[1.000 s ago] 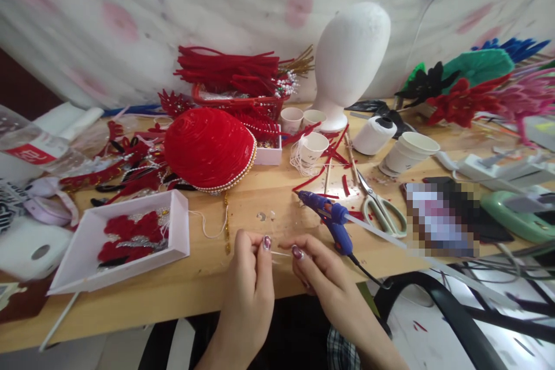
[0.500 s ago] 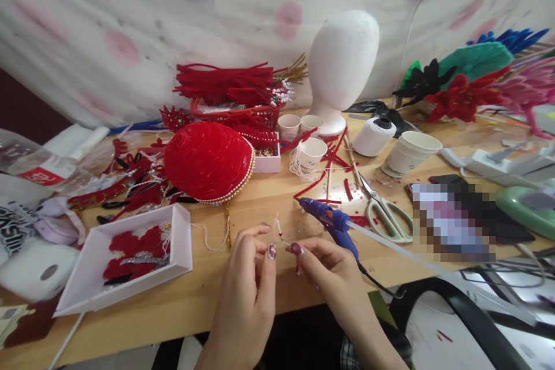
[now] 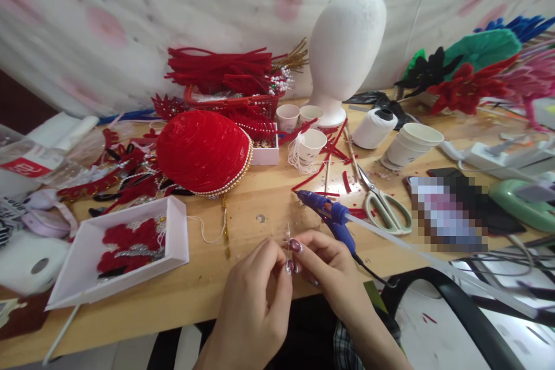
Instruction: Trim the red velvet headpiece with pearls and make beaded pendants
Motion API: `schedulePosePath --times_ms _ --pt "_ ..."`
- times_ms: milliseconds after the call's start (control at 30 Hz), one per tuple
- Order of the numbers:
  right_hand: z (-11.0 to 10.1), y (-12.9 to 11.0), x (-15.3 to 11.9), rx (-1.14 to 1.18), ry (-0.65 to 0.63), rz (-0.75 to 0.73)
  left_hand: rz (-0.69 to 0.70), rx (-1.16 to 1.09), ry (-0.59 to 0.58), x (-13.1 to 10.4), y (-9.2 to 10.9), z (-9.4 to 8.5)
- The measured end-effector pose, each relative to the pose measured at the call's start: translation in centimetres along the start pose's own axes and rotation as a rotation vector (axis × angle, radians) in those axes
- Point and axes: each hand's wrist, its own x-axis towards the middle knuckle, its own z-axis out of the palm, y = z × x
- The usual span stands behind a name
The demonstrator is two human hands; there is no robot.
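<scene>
My left hand is closed, thumb and index fingertip pinched on a short white thread. Beside it, my right hand pinches at the same thread, fingertips touching or almost touching the left ones. The thread's end stands up above the nails; any bead on it is too small to make out. Just beyond the right hand lies a blue glue gun with a long clear glue stick in its back. To the left sits a red cap-like dome with a pearl trim and a gold strand hanging from it.
A white box of red ornaments stands at the left. Scissors, phones and a paper cup lie to the right. Behind are a white foam head, a thread spool and a red basket.
Both hands have come together and shifted slightly right; the gap between their fingertips has closed. The red bead seen on the thread earlier no longer shows clearly. The view has tilted down a little.
</scene>
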Motion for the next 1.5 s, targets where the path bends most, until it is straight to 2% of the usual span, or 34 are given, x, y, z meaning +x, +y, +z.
schedulePosePath --times_ms 133,367,633,767,967,1100,1300,1400,1500 --pt "0.2 -0.4 -0.1 -0.069 -0.031 -0.025 0.056 0.062 0.017 0.2 -0.2 -0.4" --pt "0.5 0.9 0.5 0.116 -0.017 0.133 0.041 0.207 -0.009 0.7 -0.6 0.0" --pt "0.3 0.9 0.5 0.178 -0.014 0.240 0.151 0.479 0.137 0.8 -1.1 0.4" --pt "0.7 1.1 0.2 0.322 0.093 0.249 0.174 0.345 0.153 1.1 -1.4 0.5" --pt "1.4 0.9 0.0 0.434 0.195 0.240 0.158 0.150 0.098 1.3 -1.6 1.1" --pt "1.3 0.8 -0.3 0.329 0.182 0.181 0.177 0.096 0.137 1.1 -1.5 1.5" --pt "0.9 0.6 -0.8 0.047 0.186 0.106 0.312 0.338 0.264 0.4 -1.5 1.8" --pt "0.8 0.3 -1.0 -0.099 0.147 0.047 0.353 0.417 0.263 0.2 -1.2 1.5" --pt "0.8 0.2 -1.1 -0.187 0.086 -0.015 0.389 0.432 0.212 0.1 -1.0 1.0"
